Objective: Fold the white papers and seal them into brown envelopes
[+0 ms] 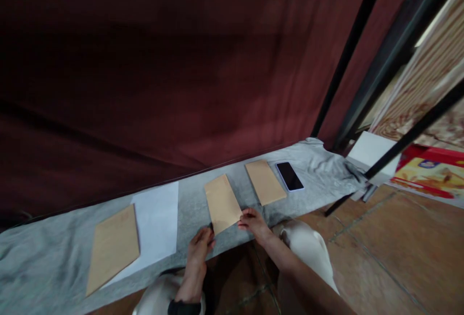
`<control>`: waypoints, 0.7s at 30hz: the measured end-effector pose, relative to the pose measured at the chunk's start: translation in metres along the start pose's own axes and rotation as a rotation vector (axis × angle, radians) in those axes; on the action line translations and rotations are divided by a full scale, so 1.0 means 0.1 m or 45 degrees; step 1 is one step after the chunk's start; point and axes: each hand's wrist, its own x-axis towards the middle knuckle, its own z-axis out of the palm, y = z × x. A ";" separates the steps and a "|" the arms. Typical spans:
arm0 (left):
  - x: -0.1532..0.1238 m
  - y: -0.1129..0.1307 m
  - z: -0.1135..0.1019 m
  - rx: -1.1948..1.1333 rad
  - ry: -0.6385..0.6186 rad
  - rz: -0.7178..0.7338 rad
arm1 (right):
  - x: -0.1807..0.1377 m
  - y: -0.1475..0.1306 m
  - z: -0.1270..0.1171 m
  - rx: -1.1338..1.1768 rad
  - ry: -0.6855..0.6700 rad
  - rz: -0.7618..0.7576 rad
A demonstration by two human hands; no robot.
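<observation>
On the grey cloth before me lies a brown paper envelope (223, 203), its near edge between my two hands. My left hand (200, 246) is closed at the near left corner, fingers bent and pressed together. At the near right corner, my right hand (253, 223) pinches the paper between thumb and fingers. A second brown envelope (266, 182) lies flat to the right. Further left, a third brown envelope (114, 247) partly covers a white sheet of paper (159, 221).
A phone (290, 176) with a dark screen lies right of the envelopes on the grey cloth (319, 179). Black metal bars (344, 64) frame the space, with a dark red curtain (217, 88) behind. A white box (375, 153) and a red and yellow package (431, 175) are at the right.
</observation>
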 end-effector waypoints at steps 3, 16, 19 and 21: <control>-0.01 0.05 0.02 -0.031 -0.127 -0.059 | -0.06 -0.06 -0.03 0.044 -0.017 0.015; -0.16 0.17 1.02 0.056 -0.488 0.124 | -0.03 -0.74 -0.68 0.047 0.122 -0.154; -0.21 0.19 1.41 0.104 -0.562 0.203 | 0.04 -0.88 -0.95 0.038 0.260 -0.204; -0.23 0.13 1.61 0.131 -0.575 0.210 | 0.08 -0.93 -1.08 0.031 0.347 -0.222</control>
